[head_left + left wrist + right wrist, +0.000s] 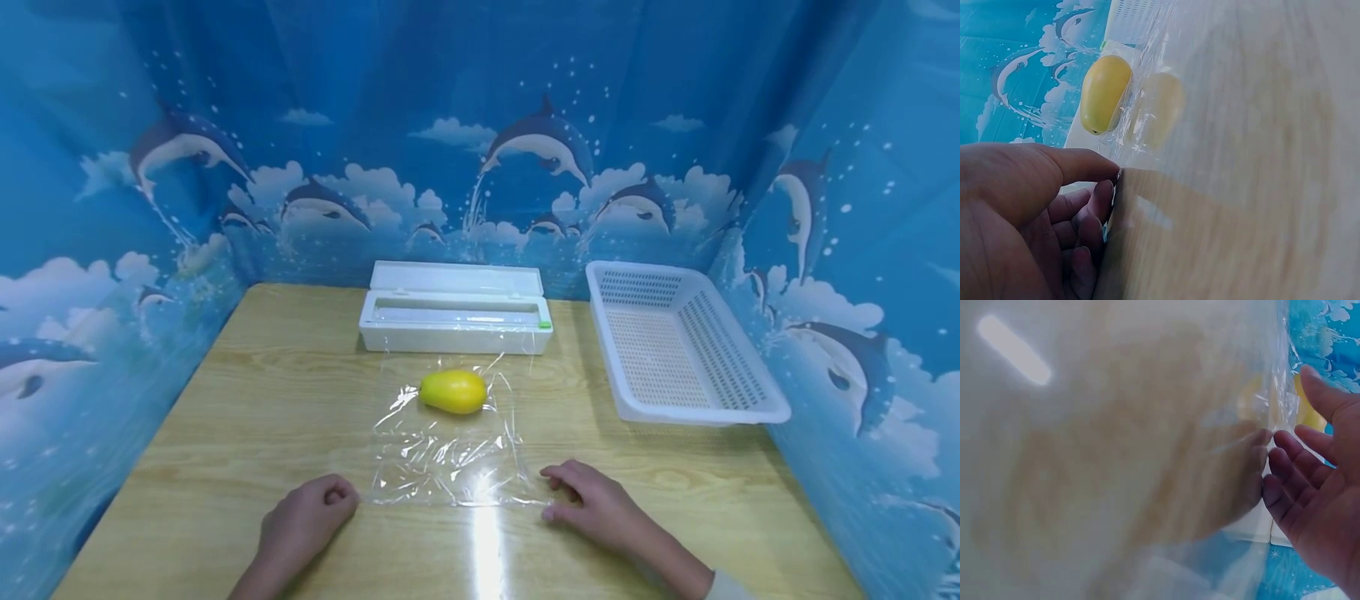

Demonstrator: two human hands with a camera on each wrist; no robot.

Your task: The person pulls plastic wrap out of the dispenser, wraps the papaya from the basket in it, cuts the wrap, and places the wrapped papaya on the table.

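Observation:
A yellow-green papaya [453,392] lies on a clear sheet of cling film [450,458] spread wrinkled over the table. At the film's near left corner, my left hand [311,512] pinches the edge between thumb and curled fingers; its thumb [1088,165] shows in the left wrist view. My right hand [596,504] is by the near right corner, fingers loosely bent and thumb apart, fingertips touching the table. Behind the papaya stands a white cling film dispenser box [456,340] with its lid raised, and the film reaches from its front toward me.
A white plastic basket [622,383] with slotted walls stands at the back right of the wooden table [247,400]. Blue curtains [420,83] printed with dolphins hang behind the table and along both sides.

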